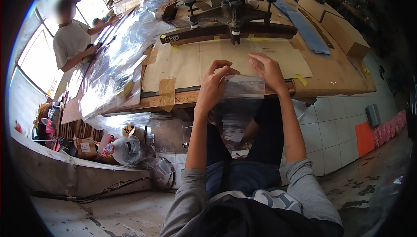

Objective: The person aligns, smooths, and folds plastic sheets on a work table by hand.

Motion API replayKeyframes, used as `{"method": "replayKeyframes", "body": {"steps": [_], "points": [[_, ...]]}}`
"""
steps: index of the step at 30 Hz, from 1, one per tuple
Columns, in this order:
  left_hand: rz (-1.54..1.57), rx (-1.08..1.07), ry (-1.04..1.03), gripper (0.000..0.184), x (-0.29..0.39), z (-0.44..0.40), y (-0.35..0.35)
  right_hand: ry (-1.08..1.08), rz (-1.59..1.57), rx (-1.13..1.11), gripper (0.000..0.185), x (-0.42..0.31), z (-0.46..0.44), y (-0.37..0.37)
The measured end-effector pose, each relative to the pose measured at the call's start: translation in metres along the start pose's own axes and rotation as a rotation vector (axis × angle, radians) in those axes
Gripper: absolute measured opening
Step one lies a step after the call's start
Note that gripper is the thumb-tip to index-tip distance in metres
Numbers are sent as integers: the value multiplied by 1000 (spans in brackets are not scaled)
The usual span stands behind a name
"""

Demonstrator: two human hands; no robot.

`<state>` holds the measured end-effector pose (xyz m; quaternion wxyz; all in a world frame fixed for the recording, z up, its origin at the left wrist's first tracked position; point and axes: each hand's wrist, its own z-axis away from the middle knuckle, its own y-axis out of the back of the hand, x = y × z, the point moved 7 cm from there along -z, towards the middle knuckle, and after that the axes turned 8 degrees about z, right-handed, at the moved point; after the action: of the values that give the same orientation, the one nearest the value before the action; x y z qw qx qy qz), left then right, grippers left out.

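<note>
Above the wearer's dark trousers (271, 135), at the near edge of the table (343, 74), a piece of clear film (243, 90) hangs between 2 bare hands. Its lower end drops toward the knees and blends into the dark cloth, so where it finishes is hard to make out.

The left hand (211, 85) is loosely curled beside the film's left edge, thumb and fingertips close together; whether they pinch the film cannot be told. The right hand (270, 74) is raised and open by the other edge, thumb apart from the fingers, with nothing clearly in its grasp.

The step in hand looks like positioning the film at the edge. The next move seems to call for a sure hold on both sides and a level top edge.

Just beyond lies pale paper (173, 69), with a strip of tape (167, 93) over the table's edge. Past it, a dark bar (200, 36) crosses beneath a machine (234, 13) whose top is cut off. Far left, 1 co-worker (69, 48) stands beside bright, crumpled sheeting (121, 33); glare hides what lies under it.
</note>
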<state>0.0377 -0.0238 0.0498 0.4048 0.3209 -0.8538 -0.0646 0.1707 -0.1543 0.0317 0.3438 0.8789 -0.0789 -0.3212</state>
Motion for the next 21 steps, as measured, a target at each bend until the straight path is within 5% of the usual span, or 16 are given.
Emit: {"method": "replayKeyframes", "body": {"steps": [14, 15, 21], "points": [[324, 70, 102, 42, -9, 3, 13, -59, 28, 52, 42, 11, -3, 1], [373, 66, 135, 20, -13, 5, 12, -57, 26, 49, 41, 10, -3, 2], [500, -57, 126, 26, 9, 25, 2, -75, -25, 60, 41, 12, -4, 4]]}}
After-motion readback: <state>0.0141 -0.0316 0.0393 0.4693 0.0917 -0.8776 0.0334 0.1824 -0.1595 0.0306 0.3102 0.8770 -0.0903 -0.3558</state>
